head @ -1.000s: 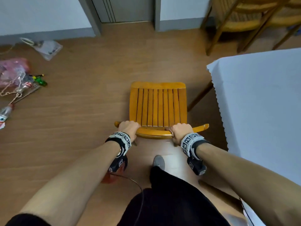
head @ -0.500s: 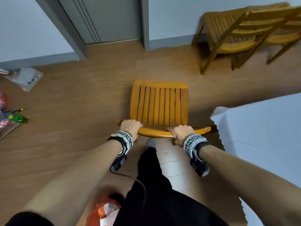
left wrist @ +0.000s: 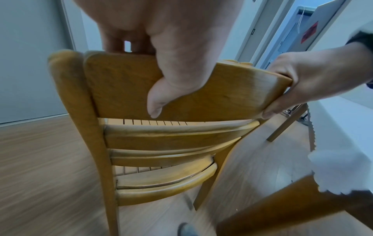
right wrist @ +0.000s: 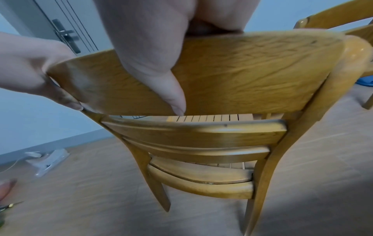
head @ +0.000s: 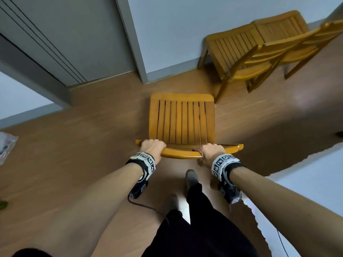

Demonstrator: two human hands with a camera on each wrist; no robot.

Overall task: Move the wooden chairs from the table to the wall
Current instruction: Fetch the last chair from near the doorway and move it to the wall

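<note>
A wooden chair (head: 181,121) with a slatted seat stands in front of me on the floor, its seat pointing toward the wall. My left hand (head: 153,146) grips the left end of its top back rail (head: 181,153); my right hand (head: 210,151) grips the right end. In the left wrist view my left thumb lies down the back of the chair's rail (left wrist: 125,89), fingers over the top. The right wrist view shows my right thumb likewise pressed on the chair's rail (right wrist: 252,71). Two more wooden chairs (head: 246,51) stand by the wall at the upper right.
A table with a white cloth (head: 306,184) is close on my right. A grey door (head: 61,38) and its frame (head: 133,41) are ahead on the left. A plastic bag (head: 6,145) lies on the floor at far left. My legs (head: 194,219) are right behind the chair.
I have carried the chair forward from the table toward the wall. The door and the two chairs by the wall are nearer and larger; the table has slid to my right.
</note>
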